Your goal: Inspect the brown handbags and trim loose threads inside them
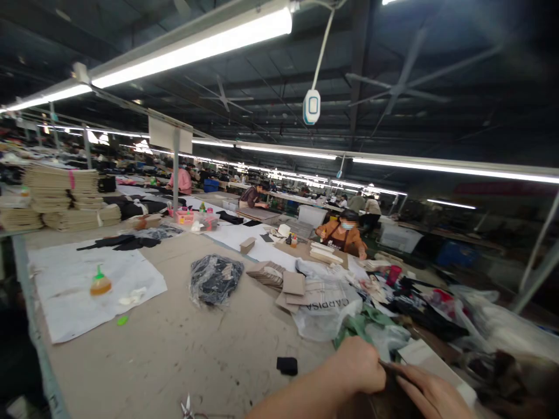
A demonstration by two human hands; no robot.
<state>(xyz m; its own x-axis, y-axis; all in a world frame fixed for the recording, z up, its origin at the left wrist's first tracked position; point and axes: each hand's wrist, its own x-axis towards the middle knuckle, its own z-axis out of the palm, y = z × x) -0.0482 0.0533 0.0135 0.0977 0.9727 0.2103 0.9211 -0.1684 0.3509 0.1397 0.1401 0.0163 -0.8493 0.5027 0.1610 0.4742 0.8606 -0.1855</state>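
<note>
I see my left hand [356, 366] curled into a loose fist, pinching the edge of a dark brown leather-like piece [384, 401] at the bottom of the frame, seemingly to steady it, while my right hand [430, 396] lies flat, fingers together, pressing it down. A small black rectangular patch [287, 365] sits nearby on the worn beige worktable [174, 349], within easy reach, scissors [187, 407] too.
</note>
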